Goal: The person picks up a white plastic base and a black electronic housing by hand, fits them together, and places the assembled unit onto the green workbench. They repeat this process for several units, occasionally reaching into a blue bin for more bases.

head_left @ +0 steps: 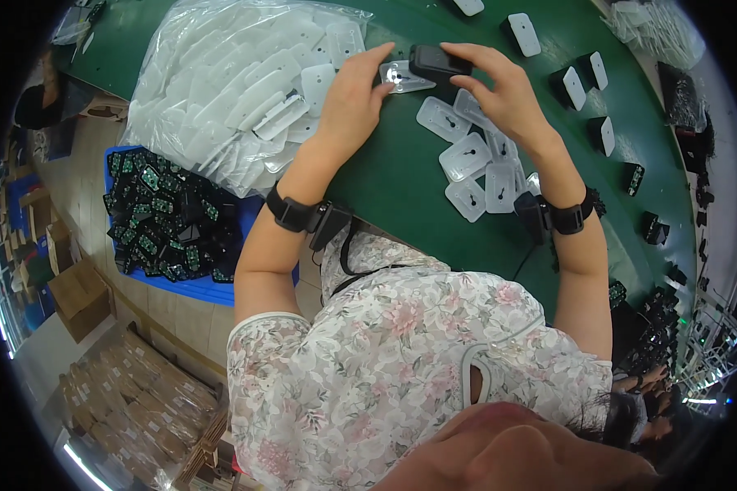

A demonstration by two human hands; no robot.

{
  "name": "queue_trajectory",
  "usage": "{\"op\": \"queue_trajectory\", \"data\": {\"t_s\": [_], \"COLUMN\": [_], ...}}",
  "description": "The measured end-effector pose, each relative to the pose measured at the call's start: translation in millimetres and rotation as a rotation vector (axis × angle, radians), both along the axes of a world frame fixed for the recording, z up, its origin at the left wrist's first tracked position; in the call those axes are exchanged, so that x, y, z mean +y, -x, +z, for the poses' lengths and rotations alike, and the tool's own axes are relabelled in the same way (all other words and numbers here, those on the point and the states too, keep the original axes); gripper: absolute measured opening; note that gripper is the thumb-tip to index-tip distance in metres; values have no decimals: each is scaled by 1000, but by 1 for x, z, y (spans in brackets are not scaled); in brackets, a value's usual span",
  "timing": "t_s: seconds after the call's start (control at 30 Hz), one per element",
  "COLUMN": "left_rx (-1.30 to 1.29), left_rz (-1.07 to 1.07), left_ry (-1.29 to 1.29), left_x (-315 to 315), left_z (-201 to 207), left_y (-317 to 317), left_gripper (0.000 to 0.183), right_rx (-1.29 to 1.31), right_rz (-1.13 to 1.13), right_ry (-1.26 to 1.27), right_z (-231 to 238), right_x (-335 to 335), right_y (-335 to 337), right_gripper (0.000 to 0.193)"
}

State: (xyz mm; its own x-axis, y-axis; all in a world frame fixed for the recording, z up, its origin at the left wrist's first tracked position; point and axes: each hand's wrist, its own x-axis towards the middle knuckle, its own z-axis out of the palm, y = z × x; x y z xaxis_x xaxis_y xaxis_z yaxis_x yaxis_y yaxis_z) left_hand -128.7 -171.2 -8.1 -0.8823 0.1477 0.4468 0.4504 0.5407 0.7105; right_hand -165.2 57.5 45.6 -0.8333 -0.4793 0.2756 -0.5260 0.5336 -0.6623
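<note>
My left hand pinches the left end of a translucent white plastic plate between thumb and fingers. From the other side, my right hand grips a small black plastic case by its right end. The case overlaps the plate's right end; whether the two touch is unclear. Just below my right hand, several loose translucent plates with dark keyhole-shaped marks lie overlapping on the green table. Left of my left hand is a clear bag full of similar white plates.
A blue bin beside the table holds many black cases with green circuit boards. Black boxes with white faces stand spread along the right side. Brown-wrapped bundles and a cardboard box sit at lower left.
</note>
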Motion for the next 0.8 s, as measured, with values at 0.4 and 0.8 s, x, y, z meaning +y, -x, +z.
{"op": "queue_trajectory", "data": {"t_s": [0.4, 0.8], "left_rx": [65, 265], "left_rz": [15, -501], "left_ry": [177, 803], "left_x": [1, -13], "left_z": [7, 21], "left_y": [-17, 23], "left_gripper": [48, 57], "right_rx": [-339, -639], "right_rz": [-52, -284], "right_ry": [107, 693], "right_z": [24, -5], "right_x": [-8, 60], "right_y": [31, 14], "right_gripper": [39, 41]}}
